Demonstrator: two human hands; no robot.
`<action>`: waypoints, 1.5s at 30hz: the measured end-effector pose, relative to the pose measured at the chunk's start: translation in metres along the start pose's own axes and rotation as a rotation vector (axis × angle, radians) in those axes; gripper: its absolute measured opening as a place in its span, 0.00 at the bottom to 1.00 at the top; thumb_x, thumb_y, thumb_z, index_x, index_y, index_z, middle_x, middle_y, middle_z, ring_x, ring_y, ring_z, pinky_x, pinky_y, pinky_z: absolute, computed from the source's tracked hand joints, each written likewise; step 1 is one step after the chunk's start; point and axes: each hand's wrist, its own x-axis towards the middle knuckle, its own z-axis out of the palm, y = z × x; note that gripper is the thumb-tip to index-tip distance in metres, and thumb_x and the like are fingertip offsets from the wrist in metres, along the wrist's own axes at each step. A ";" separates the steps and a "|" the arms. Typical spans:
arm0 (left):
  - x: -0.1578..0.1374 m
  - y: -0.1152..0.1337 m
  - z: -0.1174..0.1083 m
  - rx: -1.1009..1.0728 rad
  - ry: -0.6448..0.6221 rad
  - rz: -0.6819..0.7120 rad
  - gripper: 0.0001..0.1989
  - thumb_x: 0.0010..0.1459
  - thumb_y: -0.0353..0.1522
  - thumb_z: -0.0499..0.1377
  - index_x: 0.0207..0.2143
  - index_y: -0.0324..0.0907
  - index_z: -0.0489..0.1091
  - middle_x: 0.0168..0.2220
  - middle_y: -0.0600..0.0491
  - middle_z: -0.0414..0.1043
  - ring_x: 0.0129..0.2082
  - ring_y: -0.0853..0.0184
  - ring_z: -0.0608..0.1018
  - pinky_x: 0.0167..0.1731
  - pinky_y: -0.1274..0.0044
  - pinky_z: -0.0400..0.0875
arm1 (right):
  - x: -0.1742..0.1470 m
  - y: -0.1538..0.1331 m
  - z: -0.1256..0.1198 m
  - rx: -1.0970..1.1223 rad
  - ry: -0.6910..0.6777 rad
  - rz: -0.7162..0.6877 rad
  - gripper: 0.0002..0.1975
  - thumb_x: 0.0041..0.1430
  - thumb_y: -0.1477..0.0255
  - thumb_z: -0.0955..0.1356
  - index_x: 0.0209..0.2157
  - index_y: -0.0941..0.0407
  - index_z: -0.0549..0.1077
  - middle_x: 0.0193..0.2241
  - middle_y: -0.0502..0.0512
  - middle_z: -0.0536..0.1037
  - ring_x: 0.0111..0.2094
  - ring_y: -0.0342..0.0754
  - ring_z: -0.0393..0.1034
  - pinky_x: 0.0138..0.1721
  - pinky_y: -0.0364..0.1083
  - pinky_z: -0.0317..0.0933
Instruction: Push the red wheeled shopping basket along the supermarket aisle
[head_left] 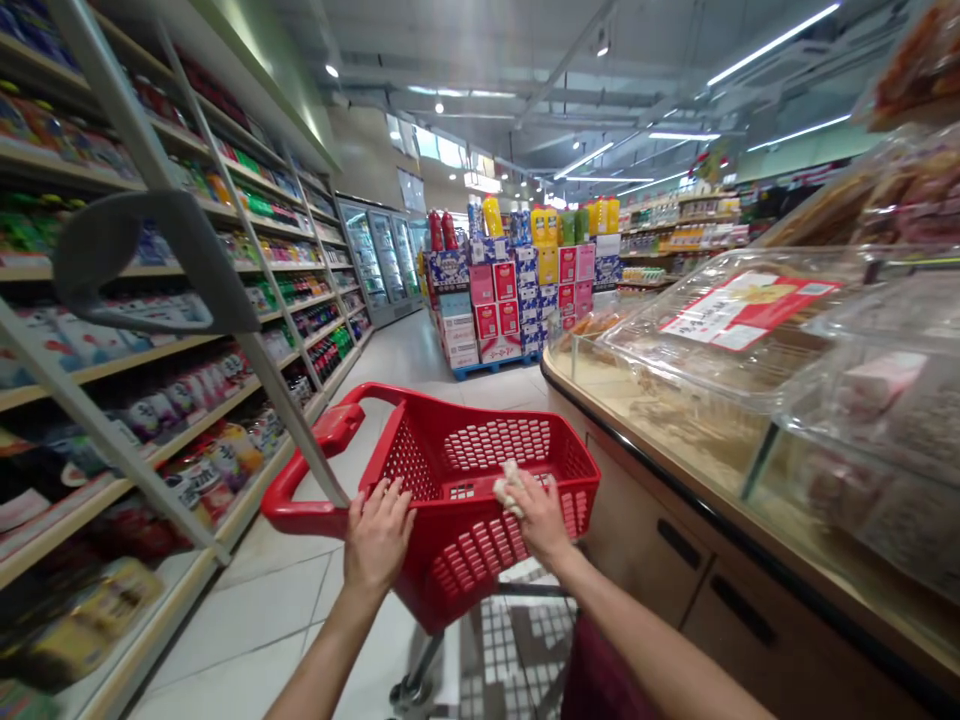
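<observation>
Red shopping cart (442, 600) stood on the tiled floor (247, 620), between the stocked shelves (202, 400) and a wood-fronted display counter (637, 550). The left hand (379, 532) lay on the cart's near rim beside the handle end, fingers extended and clasping nothing. The right hand (541, 518), at the same rim farther along, had its fingers closed around a crumpled white cloth (511, 487). Stacked cartons (499, 310) stood beyond.

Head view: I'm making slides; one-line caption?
Left hand resting on a red shopping cart, right hand holding a pale cloth.
</observation>
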 end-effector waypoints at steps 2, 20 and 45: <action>-0.002 -0.003 0.004 -0.012 0.005 -0.002 0.14 0.56 0.33 0.47 0.40 0.44 0.69 0.48 0.49 0.68 0.50 0.58 0.67 0.49 0.63 0.53 | -0.005 0.033 -0.016 -0.084 0.057 0.162 0.21 0.50 0.82 0.58 0.44 0.51 0.69 0.51 0.57 0.65 0.54 0.52 0.54 0.54 0.63 0.35; 0.006 0.012 0.015 -0.105 0.071 0.005 0.12 0.56 0.32 0.48 0.37 0.48 0.70 0.45 0.55 0.70 0.49 0.62 0.68 0.50 0.62 0.50 | 0.027 0.002 -0.019 0.341 0.082 0.219 0.21 0.48 0.81 0.58 0.42 0.55 0.71 0.44 0.56 0.71 0.48 0.49 0.62 0.49 0.50 0.55; 0.004 -0.012 0.023 -0.083 0.165 0.114 0.11 0.56 0.34 0.48 0.35 0.46 0.69 0.42 0.54 0.73 0.45 0.61 0.72 0.47 0.64 0.51 | 0.025 0.083 -0.051 -0.101 -0.239 0.026 0.21 0.50 0.80 0.61 0.48 0.58 0.66 0.52 0.62 0.64 0.53 0.52 0.56 0.53 0.57 0.47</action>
